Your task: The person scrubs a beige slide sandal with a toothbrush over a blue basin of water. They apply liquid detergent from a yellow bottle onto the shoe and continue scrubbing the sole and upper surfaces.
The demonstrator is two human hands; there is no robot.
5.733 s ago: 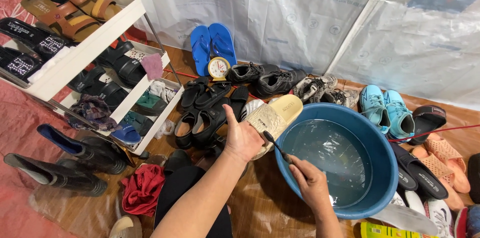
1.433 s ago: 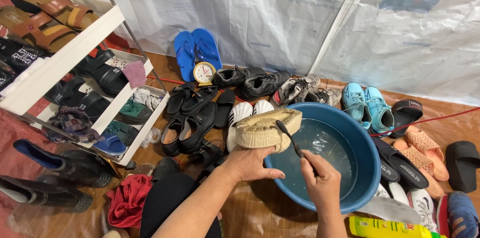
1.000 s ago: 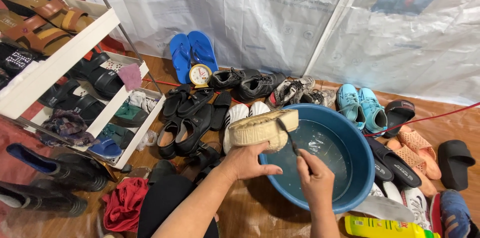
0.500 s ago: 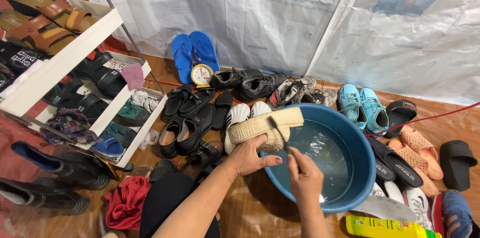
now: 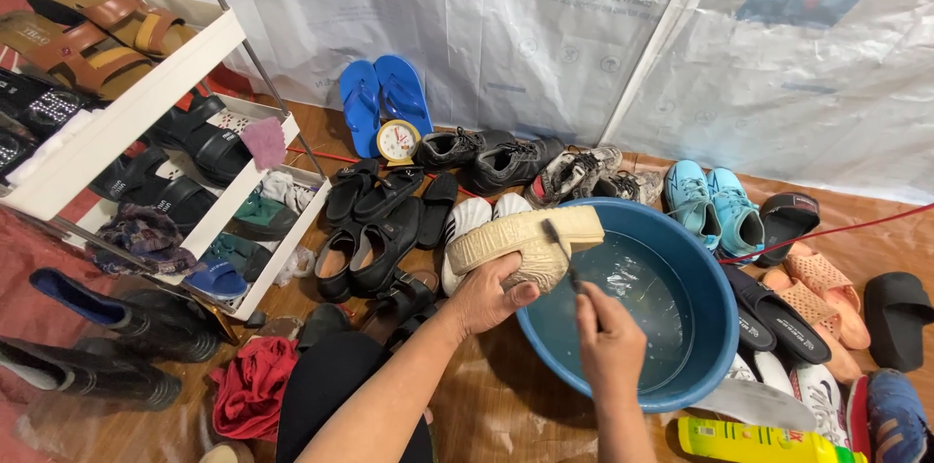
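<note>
Hands grip cream shoe (image 5: 520, 241) and brush (image 5: 561, 254) over blue basin (image 5: 715, 327) on tarp-covered floor (image 5: 506, 405)

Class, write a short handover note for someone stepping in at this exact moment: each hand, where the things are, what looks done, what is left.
Left hand: grips a cream sandal, sole up, over the near-left rim of the blue basin.
Right hand: holds a small dark brush, bristles against the sandal's sole.
Basin: on the floor, holding water.
Yellow bottle: lying at the lower right.
Done: the sandal is out of the pile and under the brush; how clean it is cannot be told.
Left: many other shoes lie around the basin and on the white rack.
</note>
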